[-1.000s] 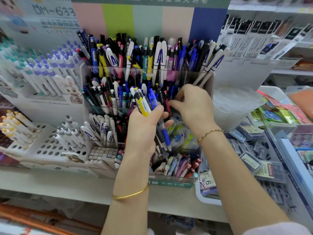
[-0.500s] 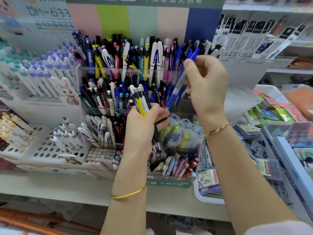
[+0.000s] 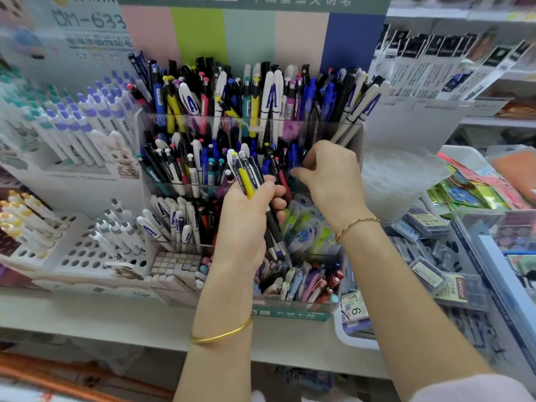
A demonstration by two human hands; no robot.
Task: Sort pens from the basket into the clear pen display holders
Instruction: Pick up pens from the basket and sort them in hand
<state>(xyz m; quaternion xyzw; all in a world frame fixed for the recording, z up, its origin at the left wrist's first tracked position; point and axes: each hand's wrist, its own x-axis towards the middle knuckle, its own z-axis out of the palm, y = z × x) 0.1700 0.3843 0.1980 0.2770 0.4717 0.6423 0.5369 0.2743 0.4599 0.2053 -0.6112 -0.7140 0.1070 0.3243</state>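
Head cam: left hand (image 3: 246, 224) clutches a bunch of yellow, black and white click pens (image 3: 246, 177) before the clear tiered plastic holder (image 3: 352, 137), right hand (image 3: 330, 175) curls into its middle row, can't tell if it's pinching anything.

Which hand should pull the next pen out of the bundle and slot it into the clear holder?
Right. The left hand is full, gripping the pen bundle; the right hand sits beside it, at the clear holder middle tier.
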